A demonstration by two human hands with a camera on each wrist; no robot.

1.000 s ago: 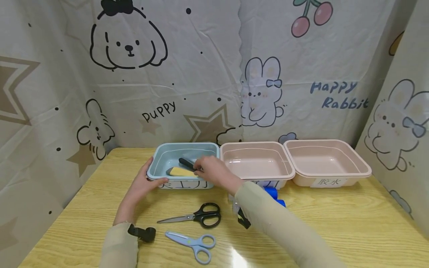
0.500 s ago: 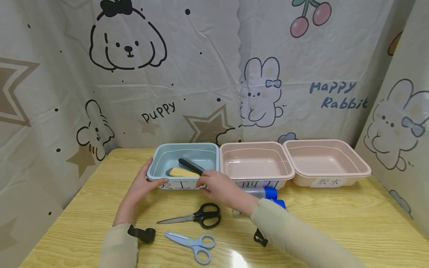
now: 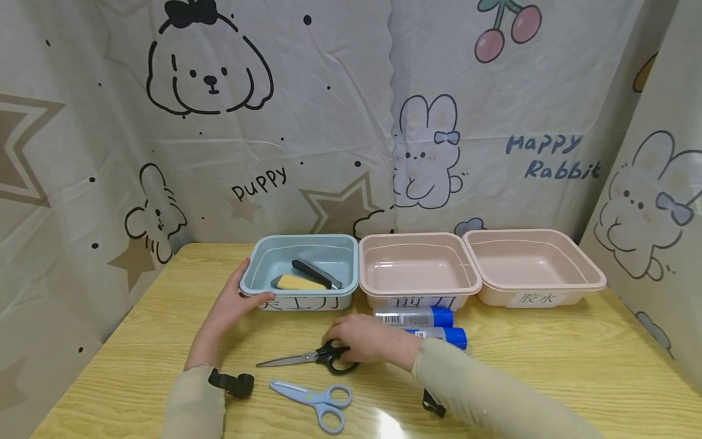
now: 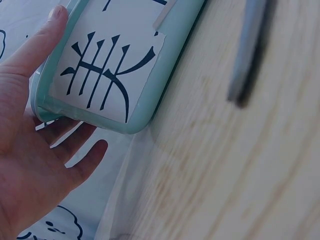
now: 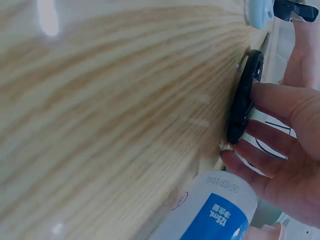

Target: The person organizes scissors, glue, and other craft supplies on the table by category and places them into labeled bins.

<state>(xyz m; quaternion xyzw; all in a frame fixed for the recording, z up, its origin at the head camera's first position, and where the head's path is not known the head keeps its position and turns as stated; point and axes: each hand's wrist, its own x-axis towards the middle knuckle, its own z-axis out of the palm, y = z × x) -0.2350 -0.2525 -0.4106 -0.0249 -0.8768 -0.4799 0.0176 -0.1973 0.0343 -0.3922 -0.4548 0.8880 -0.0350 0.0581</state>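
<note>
Behind the wooden table hangs a puppy-and-bunny cloth. On the right hand, the fingers are loosely spread, the thumb touching the black scissors on the table. This hand has just left the blue bin, where a black knife and yellow knife lie, so scissors seem next. The left hand holds that bin's corner. Blue scissors and two bottles lie near.
</note>
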